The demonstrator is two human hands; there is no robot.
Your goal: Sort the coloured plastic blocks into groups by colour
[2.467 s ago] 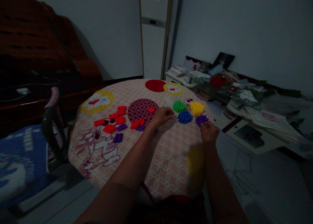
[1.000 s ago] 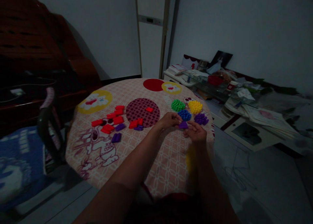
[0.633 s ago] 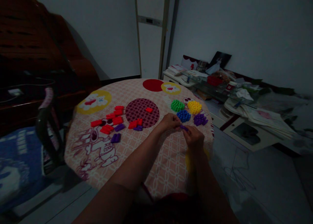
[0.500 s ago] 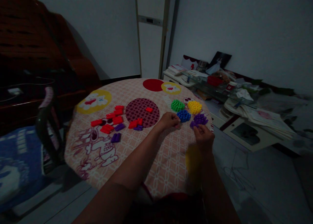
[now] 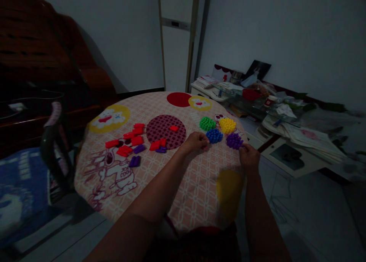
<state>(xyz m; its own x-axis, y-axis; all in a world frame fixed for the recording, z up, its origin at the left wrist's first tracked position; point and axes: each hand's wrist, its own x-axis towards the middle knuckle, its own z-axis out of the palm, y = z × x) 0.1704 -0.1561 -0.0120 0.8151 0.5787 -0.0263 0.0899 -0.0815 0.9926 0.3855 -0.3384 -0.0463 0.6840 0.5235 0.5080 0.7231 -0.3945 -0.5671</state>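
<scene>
Just carried a purple piece from between left hand (image 5: pixel 198 142) and right hand (image 5: pixel 249 156), seemingly onto the purple pile (image 5: pixel 234 141) by the right fingertips; now hold both apart, fingers pinched (cannot tell whether on anything), beside blue pile (image 5: pixel 214 136) at left.

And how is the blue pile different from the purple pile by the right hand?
The blue pile is blue, while the purple pile is purple.
The blue pile sits further left; the purple pile is closer to the table's right edge.
The left hand is beside the blue pile, but the right hand's fingertips are at the purple pile's edge.
Both are bunches of small pieces on the patterned cloth.
</scene>
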